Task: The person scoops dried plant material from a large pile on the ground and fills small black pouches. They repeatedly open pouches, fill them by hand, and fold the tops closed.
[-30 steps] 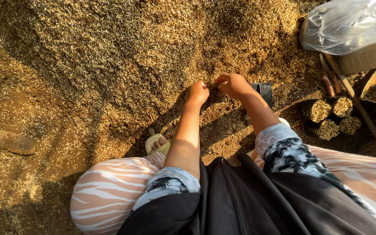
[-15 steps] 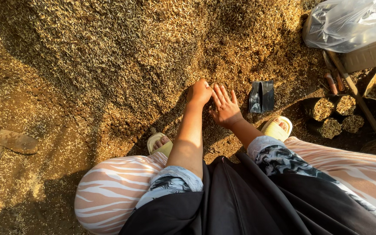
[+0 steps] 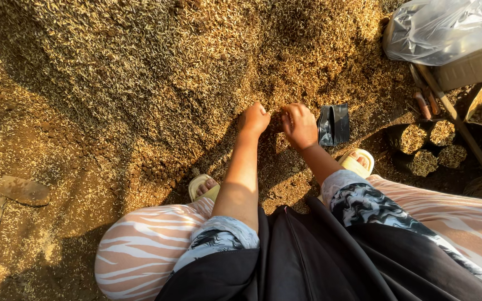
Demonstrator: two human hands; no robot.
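both hands are now meeting: right hand [image 3: 300,125] and left hand [image 3: 253,120], fingers curled, are pinching husk pile [image 3: 157,72] beside black pouch [image 3: 333,124].

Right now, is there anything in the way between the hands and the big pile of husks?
Nothing visible. The left hand and right hand already rest against the husk pile. The black pouch lies off to the right.

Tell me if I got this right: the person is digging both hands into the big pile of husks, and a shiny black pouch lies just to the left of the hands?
Not quite. The black pouch lies just to the right of the hands, beside the right hand, not the left hand. The head view shows it. Both hands are indeed down in the husk pile.
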